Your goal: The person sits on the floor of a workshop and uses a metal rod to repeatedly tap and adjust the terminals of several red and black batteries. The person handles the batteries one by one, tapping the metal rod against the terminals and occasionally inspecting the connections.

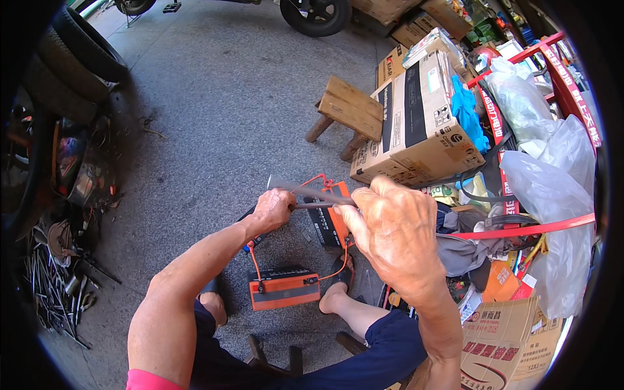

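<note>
My left hand [273,210] is closed around one end of a thin dark grey strip [312,194]. The fingers of my right hand [398,234] pinch its other end, so it spans the air between both hands in two lengths. Its exact kind is unclear. Below, on the ground between my feet, lies an orange-and-black battery [285,299] with terminals on top. A second orange-and-black battery [328,227] stands farther off, partly hidden by my right hand. Orange-red wires [252,261] join the terminals. Something dark and blue behind my left wrist is mostly covered.
A small wooden stool [351,107] stands ahead beside a large cardboard box [422,123]. Plastic bags [546,162] and clutter crowd the right, with another carton [500,344] nearer me. Tyres [71,62] and a heap of metal tools [58,279] lie left. A vehicle wheel [316,14] is at the back.
</note>
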`<move>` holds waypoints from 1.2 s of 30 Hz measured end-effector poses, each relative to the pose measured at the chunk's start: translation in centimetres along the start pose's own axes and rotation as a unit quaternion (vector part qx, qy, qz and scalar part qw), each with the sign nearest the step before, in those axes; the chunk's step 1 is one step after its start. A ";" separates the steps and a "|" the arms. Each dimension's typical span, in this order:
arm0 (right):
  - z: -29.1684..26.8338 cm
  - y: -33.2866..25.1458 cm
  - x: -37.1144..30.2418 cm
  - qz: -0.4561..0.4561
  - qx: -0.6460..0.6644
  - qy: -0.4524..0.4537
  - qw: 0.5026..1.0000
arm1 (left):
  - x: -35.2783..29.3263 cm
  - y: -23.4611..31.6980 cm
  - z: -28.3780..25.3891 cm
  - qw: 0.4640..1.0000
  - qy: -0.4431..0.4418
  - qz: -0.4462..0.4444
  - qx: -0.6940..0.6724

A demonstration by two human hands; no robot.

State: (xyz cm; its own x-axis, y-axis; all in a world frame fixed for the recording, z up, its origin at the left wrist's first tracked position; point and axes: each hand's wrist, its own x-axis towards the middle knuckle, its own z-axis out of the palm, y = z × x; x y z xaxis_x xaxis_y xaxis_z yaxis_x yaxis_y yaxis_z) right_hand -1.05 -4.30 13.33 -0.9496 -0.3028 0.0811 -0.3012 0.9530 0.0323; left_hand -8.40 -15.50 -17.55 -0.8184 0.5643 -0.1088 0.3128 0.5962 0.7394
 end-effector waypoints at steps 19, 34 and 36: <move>0.9 0.8 -2.2 0.118 0.213 0.005 0.970 | 0.1 0.4 -0.6 1.000 -0.020 0.017 0.002; 2.5 0.6 -1.1 0.102 0.259 0.083 0.957 | 0.2 0.2 -0.5 0.999 -0.003 0.033 0.023; 2.1 0.4 -1.2 0.072 0.212 0.081 0.971 | 0.2 0.1 -0.6 0.999 -0.008 0.030 0.014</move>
State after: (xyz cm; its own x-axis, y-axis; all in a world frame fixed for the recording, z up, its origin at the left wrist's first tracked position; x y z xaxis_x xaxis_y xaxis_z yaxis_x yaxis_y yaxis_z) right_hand -0.17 -3.52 11.10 -0.9687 -0.1301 0.2115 -0.2074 0.8922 -0.4011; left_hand -8.79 -15.66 -17.06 -0.7896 0.6090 -0.0750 0.3751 0.5758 0.7265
